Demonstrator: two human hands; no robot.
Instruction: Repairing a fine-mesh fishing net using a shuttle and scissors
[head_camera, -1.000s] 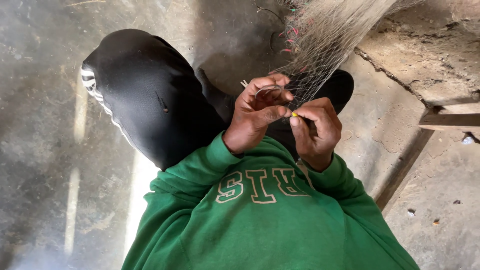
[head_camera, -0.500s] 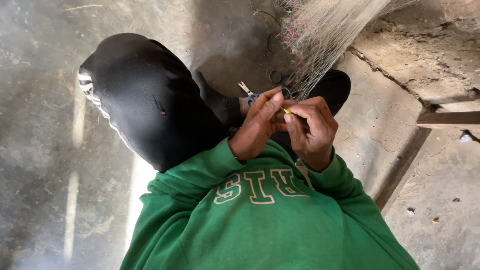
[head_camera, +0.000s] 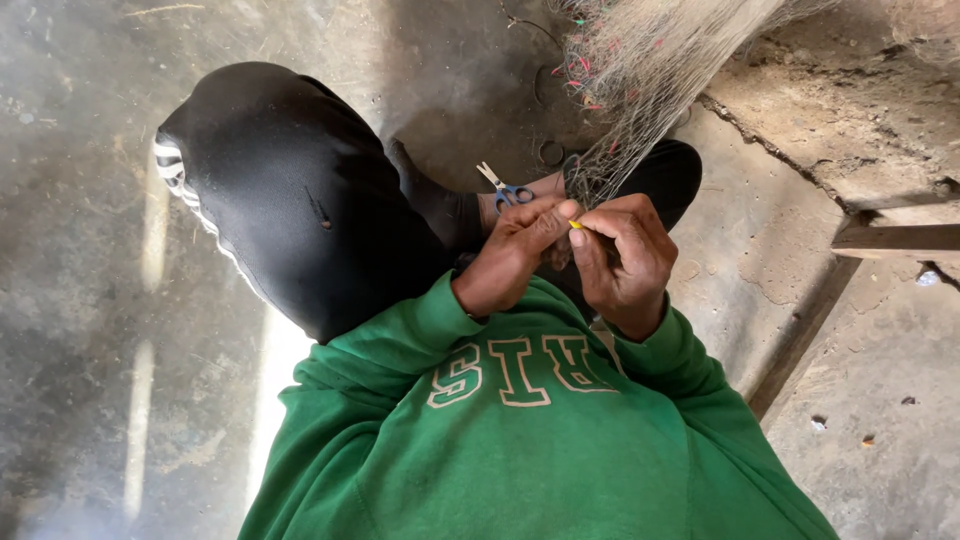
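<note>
A pale fine-meshed fishing net (head_camera: 650, 70) with red and green flecks hangs from the top of the head view down to my hands. My left hand (head_camera: 515, 250) pinches the lower edge of the net with closed fingers. My right hand (head_camera: 625, 255) sits close against it, holding a small yellow netting needle (head_camera: 576, 226) at the fingertips. Both hands meet above my bent knee in black trousers (head_camera: 300, 190). Small scissors with blue handles (head_camera: 503, 187) lie just beyond my left hand, near my foot.
I sit on a rough concrete floor (head_camera: 100, 300) in a green sweatshirt (head_camera: 520, 440). A raised cracked concrete ledge (head_camera: 830, 120) and a wooden plank (head_camera: 895, 240) lie to the right. A dark cord loops on the floor (head_camera: 548, 150) near the net.
My hands have drawn closer together at the net's edge, the left fingers closing onto the mesh. The view has shifted slightly, and the scissors are now showing beyond my left hand.
</note>
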